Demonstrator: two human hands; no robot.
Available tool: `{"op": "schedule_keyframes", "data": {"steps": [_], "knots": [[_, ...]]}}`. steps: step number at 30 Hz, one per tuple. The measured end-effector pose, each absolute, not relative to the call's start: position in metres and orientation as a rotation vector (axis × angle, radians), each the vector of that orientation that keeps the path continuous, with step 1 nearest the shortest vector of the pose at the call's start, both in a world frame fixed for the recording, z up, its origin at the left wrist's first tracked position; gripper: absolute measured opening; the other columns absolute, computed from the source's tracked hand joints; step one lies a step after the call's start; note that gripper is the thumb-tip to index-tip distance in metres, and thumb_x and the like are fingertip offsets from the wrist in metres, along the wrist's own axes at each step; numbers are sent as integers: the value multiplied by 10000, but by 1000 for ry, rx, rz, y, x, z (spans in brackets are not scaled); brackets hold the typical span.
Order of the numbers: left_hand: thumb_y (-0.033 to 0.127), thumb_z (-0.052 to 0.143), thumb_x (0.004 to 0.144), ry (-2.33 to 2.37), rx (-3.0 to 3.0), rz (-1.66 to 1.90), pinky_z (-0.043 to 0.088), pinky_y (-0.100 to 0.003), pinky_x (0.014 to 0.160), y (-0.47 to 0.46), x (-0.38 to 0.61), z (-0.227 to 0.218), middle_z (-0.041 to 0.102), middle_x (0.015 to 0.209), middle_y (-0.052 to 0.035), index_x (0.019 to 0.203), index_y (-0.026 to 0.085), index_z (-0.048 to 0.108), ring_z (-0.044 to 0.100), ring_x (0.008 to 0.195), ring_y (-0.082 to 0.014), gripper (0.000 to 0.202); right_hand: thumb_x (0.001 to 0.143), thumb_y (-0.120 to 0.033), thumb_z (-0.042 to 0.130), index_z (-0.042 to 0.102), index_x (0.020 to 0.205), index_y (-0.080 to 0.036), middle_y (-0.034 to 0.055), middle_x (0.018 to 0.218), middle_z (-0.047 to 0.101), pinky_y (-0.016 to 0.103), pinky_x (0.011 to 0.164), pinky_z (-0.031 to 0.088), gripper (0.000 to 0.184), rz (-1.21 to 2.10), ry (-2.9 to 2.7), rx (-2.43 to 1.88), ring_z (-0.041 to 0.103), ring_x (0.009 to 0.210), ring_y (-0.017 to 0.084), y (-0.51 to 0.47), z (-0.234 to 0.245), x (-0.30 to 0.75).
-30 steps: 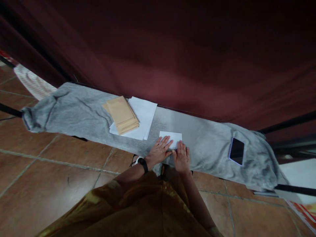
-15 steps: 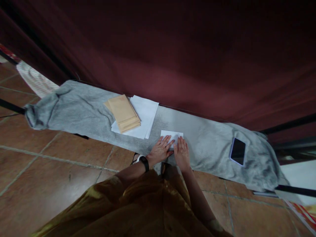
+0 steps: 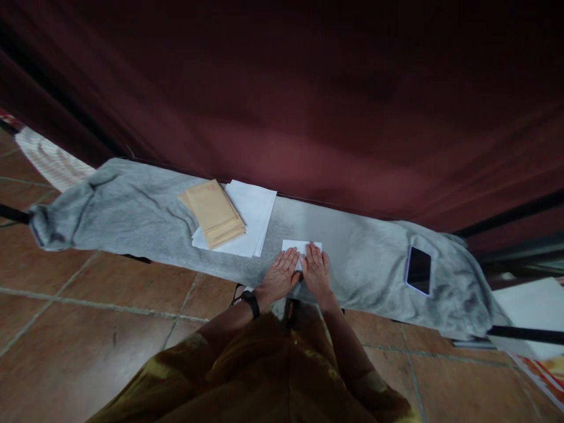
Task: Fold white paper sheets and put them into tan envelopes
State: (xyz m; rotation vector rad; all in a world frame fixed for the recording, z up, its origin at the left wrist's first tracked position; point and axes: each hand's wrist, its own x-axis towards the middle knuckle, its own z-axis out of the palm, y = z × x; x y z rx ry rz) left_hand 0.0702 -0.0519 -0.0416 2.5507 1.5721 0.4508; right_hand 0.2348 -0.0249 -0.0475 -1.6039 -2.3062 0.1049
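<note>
Just below the middle of the frame, both hands lie palm down, side by side, on a small folded white paper point(image 3: 302, 245) resting on the grey cloth point(image 3: 132, 205) that covers the worktop. The left hand point(image 3: 282, 271) is flat with fingers spread and pointing up-right, its fingertips at the paper's lower left edge. The right hand point(image 3: 315, 267) is flat too, its fingers straight and together over the paper's lower half; neither hand grips anything. A black wristband point(image 3: 252, 301) circles the left wrist. Left of centre, a stack of brown envelopes point(image 3: 214, 212) lies on white sheets point(image 3: 255, 205). A phone point(image 3: 418, 270) lies at the right.
</note>
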Motion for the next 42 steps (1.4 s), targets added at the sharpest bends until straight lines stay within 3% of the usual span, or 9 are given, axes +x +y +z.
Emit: {"op": "schedule_keyframes", "data": {"steps": [7, 19, 24, 29, 33, 42], "knots": [[430, 465, 1031, 1706, 2487, 431, 267, -469, 1274, -48, 61, -47, 349, 1646, -204, 1559, 53, 367, 279, 1557, -288, 656, 1061, -272, 350, 467, 1513, -80, 197, 1580, 473, 519, 1209, 297, 505, 75, -2256, -1677, 403, 1478, 297, -11, -47, 235], [411, 350, 1072, 1720, 2532, 361, 334, -442, 1249, -40, 47, -47, 374, 1641, -174, 1560, 71, 381, 324, 1542, -261, 596, 1020, -207, 446, 614, 1378, -153, 157, 1351, 661, 483, 1188, 283, 399, 22, -2204, -1758, 568, 1232, 261, 14, -36, 248], [414, 353, 1068, 1770, 2533, 358, 303, -462, 1263, -41, 53, -42, 405, 1626, -164, 1543, 86, 422, 342, 1534, -265, 582, 1038, -191, 397, 584, 1409, -127, 167, 1417, 630, 493, 1213, 263, 420, 15, -2184, -1721, 521, 1338, 251, 5, -41, 244], [303, 313, 1061, 1752, 2535, 372, 265, -461, 1281, -37, 75, -35, 405, 1629, -141, 1553, 79, 413, 317, 1545, -241, 549, 1062, -204, 356, 571, 1424, -116, 159, 1496, 579, 440, 1197, 319, 430, 73, -2214, -1627, 478, 1410, 226, -11, -47, 229], [231, 283, 1045, 1662, 2556, 315, 240, -448, 1286, -30, 88, -34, 400, 1637, -123, 1555, 73, 404, 302, 1551, -227, 548, 1065, -204, 334, 553, 1453, -107, 169, 1533, 542, 477, 1216, 291, 456, 94, -2277, -1634, 427, 1463, 246, -23, -50, 227], [295, 317, 1045, 1842, 2443, 302, 216, -466, 1288, -21, 84, -41, 365, 1651, -138, 1586, 87, 357, 268, 1564, -238, 581, 1063, -298, 343, 426, 1546, -89, 181, 1604, 443, 528, 1221, 276, 533, 34, -2250, -1734, 384, 1492, 281, -26, -53, 233]]}}
